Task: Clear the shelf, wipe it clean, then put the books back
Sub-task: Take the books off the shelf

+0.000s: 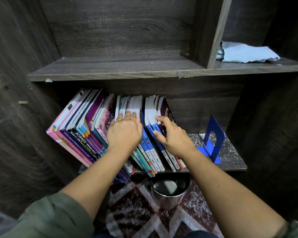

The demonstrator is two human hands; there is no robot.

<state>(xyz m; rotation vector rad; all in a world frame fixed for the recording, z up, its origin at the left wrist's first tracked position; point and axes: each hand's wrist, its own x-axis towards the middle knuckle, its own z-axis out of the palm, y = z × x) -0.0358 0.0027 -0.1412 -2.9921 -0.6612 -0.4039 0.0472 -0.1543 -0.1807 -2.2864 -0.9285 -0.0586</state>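
Forearms (96, 179) stretch ahead to the left-leaning books (86, 133), left hand (124, 133) flat on middle top edges, right hand (174, 138) just beside it pinching the rightmost few, spines toward camera.

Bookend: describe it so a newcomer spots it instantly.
On the dark wooden bookcase, find the lower shelf with the leaning books. At its right end, apart from the books, stands the bookend: a bright blue metal bracket, alone among pale crumbs.
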